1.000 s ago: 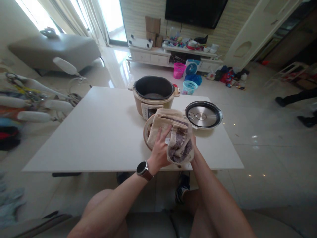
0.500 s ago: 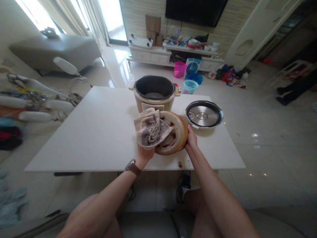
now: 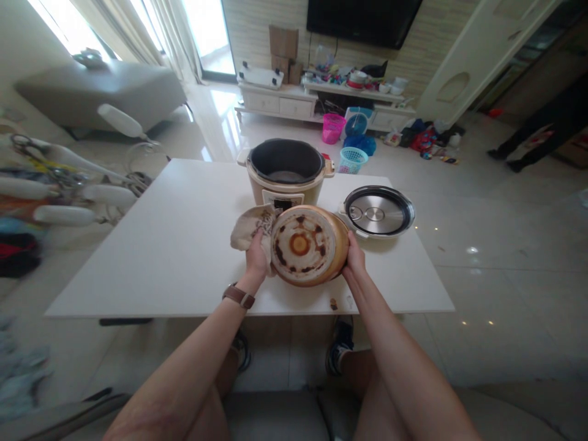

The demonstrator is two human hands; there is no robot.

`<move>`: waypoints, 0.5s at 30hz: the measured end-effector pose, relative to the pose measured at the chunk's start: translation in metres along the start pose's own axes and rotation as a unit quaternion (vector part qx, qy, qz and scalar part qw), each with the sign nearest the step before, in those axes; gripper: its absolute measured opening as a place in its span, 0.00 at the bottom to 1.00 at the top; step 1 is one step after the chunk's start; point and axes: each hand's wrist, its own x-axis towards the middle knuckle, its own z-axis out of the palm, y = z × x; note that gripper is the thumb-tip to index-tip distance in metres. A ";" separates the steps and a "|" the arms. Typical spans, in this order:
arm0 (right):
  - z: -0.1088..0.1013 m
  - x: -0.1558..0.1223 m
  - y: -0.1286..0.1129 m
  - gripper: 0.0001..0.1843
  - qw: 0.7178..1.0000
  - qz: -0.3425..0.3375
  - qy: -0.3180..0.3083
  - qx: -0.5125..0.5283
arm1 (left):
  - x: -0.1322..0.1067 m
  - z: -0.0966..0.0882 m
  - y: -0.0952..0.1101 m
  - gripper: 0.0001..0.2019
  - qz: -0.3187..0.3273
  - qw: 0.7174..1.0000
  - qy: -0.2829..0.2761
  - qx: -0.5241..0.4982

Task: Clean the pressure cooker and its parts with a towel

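Observation:
A golden inner pot [image 3: 340, 245] is tilted so that its pale, brown-stained underside faces me, above the near part of the white table. My right hand [image 3: 353, 254] grips its right side, fingers partly hidden behind it. At the pot's left side, my left hand [image 3: 257, 254] is closed on a folded beige cloth [image 3: 245, 228] with a grey pattern. Just beyond stands the cooker body [image 3: 287, 191], its dark inside open at the top. To the right lies the cooker lid [image 3: 381, 211], its metal inner face up.
The white table [image 3: 184, 245] carries a small brown bit [image 3: 333, 304] near its front edge. Beyond are a turquoise basket [image 3: 353, 160], a pink basket [image 3: 333, 127] and a low cabinet [image 3: 280, 105]. A person in dark trousers [image 3: 542, 131] stands far right.
My left hand has moved left with the cloth, from over the pot's underside to its left side, uncovering the stained base. The person at far right has shifted left.

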 end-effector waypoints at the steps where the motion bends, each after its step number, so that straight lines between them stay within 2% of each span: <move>1: 0.000 -0.001 -0.001 0.21 1.000 -0.001 -0.005 0.002 | 0.000 0.000 0.000 0.23 -0.016 1.000 -0.013 -0.015; 6: 0.001 -0.005 -0.003 0.21 1.000 -0.009 -0.021 0.013 | 0.000 0.001 0.011 0.21 -0.101 0.991 -0.038 -0.080; 8: 0.002 -0.007 -0.003 0.21 0.999 -0.020 -0.027 0.013 | 0.002 0.003 0.017 0.20 -0.094 0.992 -0.020 -0.080; 11: 0.003 -0.009 -0.003 0.22 0.999 -0.032 -0.033 -0.004 | 0.007 0.006 0.025 0.20 -0.003 1.000 0.011 -0.018; 15: 0.004 -0.006 0.000 0.26 0.997 -0.052 -0.034 -0.048 | 0.004 0.007 0.030 0.21 0.129 0.985 -0.033 0.110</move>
